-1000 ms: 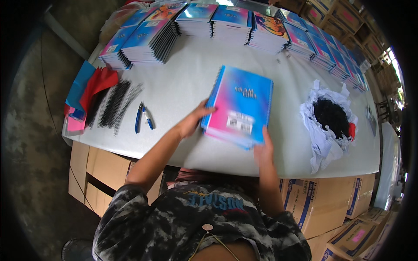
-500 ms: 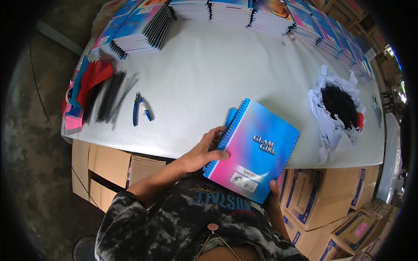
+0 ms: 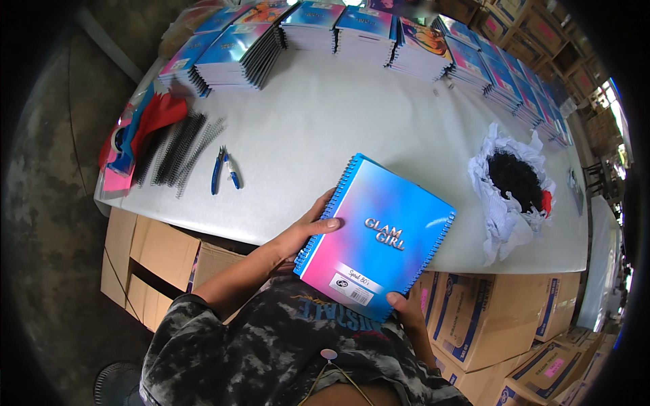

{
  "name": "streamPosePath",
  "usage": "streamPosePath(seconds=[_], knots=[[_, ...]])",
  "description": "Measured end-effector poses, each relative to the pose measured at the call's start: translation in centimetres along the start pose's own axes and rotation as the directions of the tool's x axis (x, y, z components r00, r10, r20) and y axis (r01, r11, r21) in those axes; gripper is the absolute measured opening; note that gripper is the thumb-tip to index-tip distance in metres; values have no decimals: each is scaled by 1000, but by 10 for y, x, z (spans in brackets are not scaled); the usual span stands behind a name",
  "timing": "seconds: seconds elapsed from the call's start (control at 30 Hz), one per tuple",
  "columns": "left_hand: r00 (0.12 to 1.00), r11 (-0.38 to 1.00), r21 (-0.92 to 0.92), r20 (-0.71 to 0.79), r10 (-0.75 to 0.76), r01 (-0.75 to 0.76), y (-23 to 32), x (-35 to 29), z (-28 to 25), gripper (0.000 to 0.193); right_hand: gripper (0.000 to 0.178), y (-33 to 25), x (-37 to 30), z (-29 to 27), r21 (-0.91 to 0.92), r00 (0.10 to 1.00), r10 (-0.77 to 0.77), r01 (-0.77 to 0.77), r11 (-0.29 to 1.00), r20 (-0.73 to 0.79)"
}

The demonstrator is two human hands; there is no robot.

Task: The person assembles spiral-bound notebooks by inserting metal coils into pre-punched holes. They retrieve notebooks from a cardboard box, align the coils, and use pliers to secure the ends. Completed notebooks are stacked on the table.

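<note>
Over the near edge of the table I hold blue and pink spiral notebooks (image 3: 386, 237), stacked with coils along both the left and right sides; how many lie under the top one is hidden. My left hand (image 3: 313, 229) grips the left coiled side, thumb on the cover and fingers mostly out of sight beneath. At the lower right corner, my right hand (image 3: 406, 310) closes on the edge with its thumb on top. Beyond my left hand lie blue-handled pliers (image 3: 217, 172) and a white and blue pen-like tool (image 3: 232, 170).
Loose black coils (image 3: 177, 152) lie at left beside red cloth (image 3: 162, 116) and a tape roll (image 3: 120, 141). Crumpled white wrapping (image 3: 497, 237) surrounds a black tangle (image 3: 518, 179) at right. Notebook stacks (image 3: 233, 61) line the far edge; cardboard boxes (image 3: 467, 318) stand below the table.
The notebooks have shifted left and the lower one, whose coil stuck out at the left, now lies nearly even with the top one. My right hand shows more at the corner.
</note>
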State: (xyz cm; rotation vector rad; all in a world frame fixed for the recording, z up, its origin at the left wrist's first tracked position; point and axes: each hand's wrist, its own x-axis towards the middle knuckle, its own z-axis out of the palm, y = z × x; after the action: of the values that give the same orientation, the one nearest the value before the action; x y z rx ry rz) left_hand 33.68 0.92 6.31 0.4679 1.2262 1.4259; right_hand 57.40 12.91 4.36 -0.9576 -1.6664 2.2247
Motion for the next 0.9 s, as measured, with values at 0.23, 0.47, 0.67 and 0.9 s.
streamPosePath(seconds=[0.23, 0.47, 0.67, 0.9], knots=[[985, 983, 59, -9, 174, -174, 23, -7, 0, 120, 101, -8, 21, -11, -118, 939, -270, 298, 947, 212], [824, 783, 258, 132, 552, -566, 39, 2, -17, 135, 104, -37, 75, -25, -415, 821, -86, 372, 831, 564], [771, 756, 158, 163, 615, -636, 18, 4, -36, 122, 108, -18, 87, -31, -417, 837, -154, 411, 811, 526], [748, 746, 72, 131, 650, -661, 6, 7, -53, 126, 112, -32, 98, -48, -348, 825, -250, 462, 816, 507]])
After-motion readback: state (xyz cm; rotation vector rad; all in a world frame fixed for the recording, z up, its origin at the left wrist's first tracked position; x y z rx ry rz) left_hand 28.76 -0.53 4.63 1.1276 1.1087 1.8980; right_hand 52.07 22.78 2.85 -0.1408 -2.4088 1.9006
